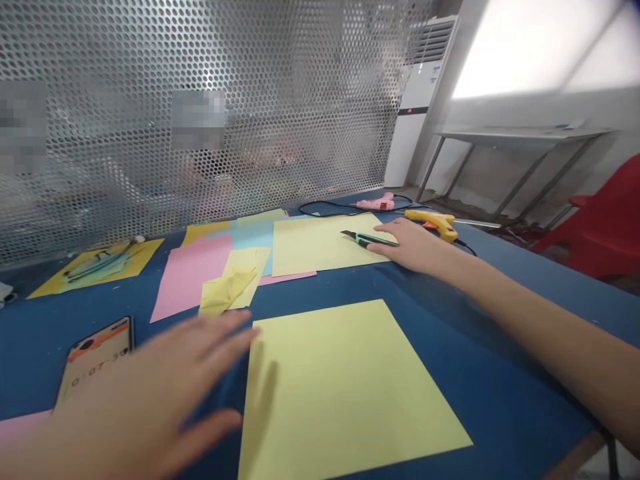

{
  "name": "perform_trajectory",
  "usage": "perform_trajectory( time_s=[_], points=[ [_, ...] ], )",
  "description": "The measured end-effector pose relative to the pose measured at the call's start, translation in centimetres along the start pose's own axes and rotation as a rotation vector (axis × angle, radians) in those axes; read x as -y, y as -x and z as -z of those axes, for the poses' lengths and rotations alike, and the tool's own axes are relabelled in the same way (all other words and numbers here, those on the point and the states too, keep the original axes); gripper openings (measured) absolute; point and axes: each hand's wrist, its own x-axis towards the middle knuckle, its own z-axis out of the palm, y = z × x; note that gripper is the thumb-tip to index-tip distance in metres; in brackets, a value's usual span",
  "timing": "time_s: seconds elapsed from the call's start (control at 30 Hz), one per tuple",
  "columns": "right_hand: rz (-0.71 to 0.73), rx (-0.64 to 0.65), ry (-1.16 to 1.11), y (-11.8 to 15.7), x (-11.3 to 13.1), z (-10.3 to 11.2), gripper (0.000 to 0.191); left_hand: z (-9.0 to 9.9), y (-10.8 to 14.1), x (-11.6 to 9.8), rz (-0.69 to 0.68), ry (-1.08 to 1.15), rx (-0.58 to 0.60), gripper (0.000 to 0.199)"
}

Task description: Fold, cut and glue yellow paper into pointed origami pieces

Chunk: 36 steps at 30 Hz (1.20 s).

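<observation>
My right hand (413, 243) is over a pale yellow sheet (320, 247) at the back of the table. Its thumb and fingers are parted around the handle of a black and green utility knife (367, 239), which lies on that sheet with its blade pointing left. The thumb seems to touch the handle. My left hand (170, 380), blurred, hovers with fingers spread at the left edge of a large yellow sheet (340, 387) lying flat in front of me. Nothing shows in its fingers. A phone (97, 357) with a timer display is partly hidden behind it.
A yellow glue gun (434, 223) and a pink glue gun (376, 203) with black cords lie at the back right. Pink paper (193, 270), a crumpled yellow piece (227, 290) and glasses (103, 261) lie left. A perforated metal screen (300, 100) stands behind; a red chair (600, 220) stands right.
</observation>
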Motion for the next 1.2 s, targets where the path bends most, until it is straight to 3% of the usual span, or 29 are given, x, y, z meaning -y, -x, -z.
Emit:
perform_trajectory(
  time_s=[0.07, 0.13, 0.2, 0.37, 0.63, 0.83, 0.87, 0.97, 1.2],
  points=[
    [-0.010, 0.040, 0.048, -0.6, -0.9, -0.6, 0.036, -1.7, -0.5, -4.1, -0.244, -0.012, 0.081, 0.075],
    [-0.005, 0.062, 0.082, -0.9, -1.6, -1.2, 0.032, -2.7, -1.0, -6.5, -0.280, -0.012, 0.273, 0.073],
    [-0.013, 0.056, 0.103, -1.0, -2.1, -1.7, 0.032, -3.0, -1.4, -7.3, -0.278, 0.000, 0.361, 0.066],
    [-0.033, -0.011, 0.081, -0.9, -2.5, -2.2, 0.031, -3.1, -1.4, -6.3, -0.263, 0.007, 0.320, 0.061],
    [0.048, -0.273, -0.087, 0.0, -1.3, -2.0, 0.041, -4.9, -1.6, -6.1, -0.270, -0.012, 0.176, 0.055],
    [0.160, -0.373, -0.185, 0.5, -0.7, -1.6, 0.028, -4.7, -1.3, -5.0, -0.224, 0.081, 0.060, 0.037],
    [0.182, -0.370, -0.198, 0.6, -0.5, -1.6, 0.027, -4.4, -1.3, -4.8, -0.235, 0.092, 0.095, 0.038],
    [0.239, -0.335, -0.229, 0.9, 0.2, -1.5, 0.021, -3.6, -1.4, -4.4, -0.293, 0.094, 0.212, 0.067],
    [0.209, -0.257, -0.267, 1.4, 0.7, -1.4, 0.021, -3.3, -1.5, -4.1, -0.190, 0.202, 0.349, 0.058]
  ],
)
